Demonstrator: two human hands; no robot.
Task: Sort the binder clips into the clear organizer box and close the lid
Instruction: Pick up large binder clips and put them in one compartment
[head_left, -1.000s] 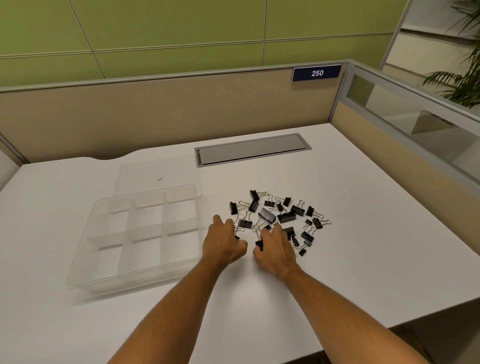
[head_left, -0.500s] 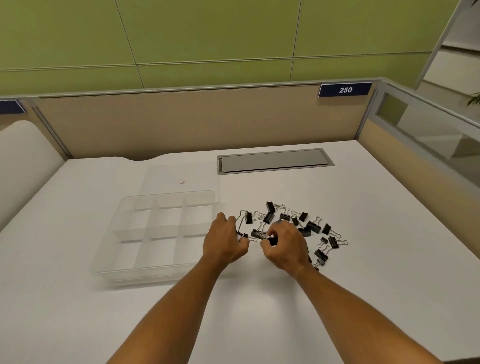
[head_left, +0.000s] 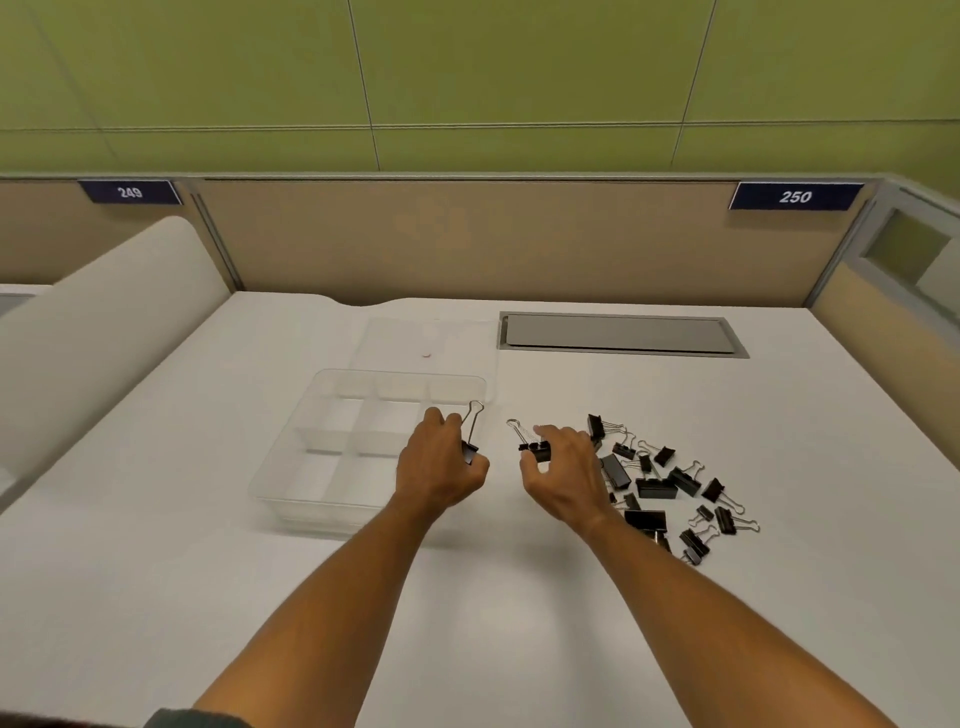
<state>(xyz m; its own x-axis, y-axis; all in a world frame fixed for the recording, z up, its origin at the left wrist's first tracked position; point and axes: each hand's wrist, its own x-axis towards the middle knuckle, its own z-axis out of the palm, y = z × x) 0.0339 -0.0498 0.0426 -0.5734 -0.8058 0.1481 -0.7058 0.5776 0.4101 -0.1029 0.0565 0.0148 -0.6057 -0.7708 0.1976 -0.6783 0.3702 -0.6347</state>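
A clear organizer box (head_left: 291, 467) with several compartments lies on the white desk, its flat lid (head_left: 395, 338) resting behind it. My left hand (head_left: 441, 462) hovers over the box's right edge and grips a black binder clip (head_left: 470, 447) with its wire handles pointing up. Just right of the box, my right hand (head_left: 563, 475) holds a second black binder clip (head_left: 535, 449). A loose pile of black binder clips (head_left: 660, 486) in different sizes lies on the desk to the right of my right hand.
A grey cable hatch (head_left: 618, 335) is set into the white desk (head_left: 519, 597) behind the pile. Beige partition walls (head_left: 467, 244) close the back and right sides. A white curved divider (head_left: 104, 332) stands at the left.
Both hands lifted away from the pile and moved left toward the box, each now holding a clip. The camera view also shifted left.
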